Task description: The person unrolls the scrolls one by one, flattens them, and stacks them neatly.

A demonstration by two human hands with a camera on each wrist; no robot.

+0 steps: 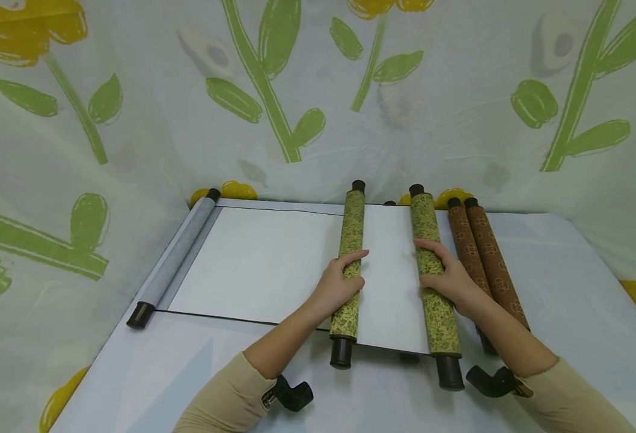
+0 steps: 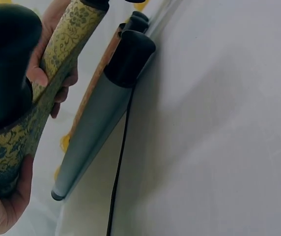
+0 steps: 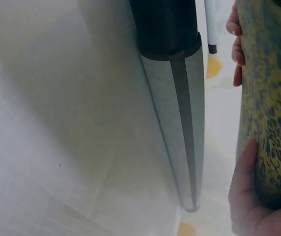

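Note:
A scroll [image 1: 349, 310] in yellow-green patterned cloth with black end knobs is held above the table, its two rolls apart with a white strip between them. My left hand [image 1: 336, 287] grips the left roll, thumb and fingers around it. The right hand [image 1: 450, 276] holds the right roll [image 1: 441, 319] in the same way. Beneath lies a grey scroll [image 1: 183, 252], spread out with its white sheet [image 1: 264, 258] facing up. Its right roll [image 3: 167, 83] is mostly hidden from the head view by the patterned scroll. In the left wrist view, the patterned cloth [image 2: 67, 44] shows between both hands.
Two brown flower-patterned scrolls [image 1: 493, 258] lie side by side on the right of the white-covered table [image 1: 583, 288]. A flower-printed cloth [image 1: 150, 108] rises behind the table. Black wrist-worn devices [image 1: 294, 396] hang below both forearms.

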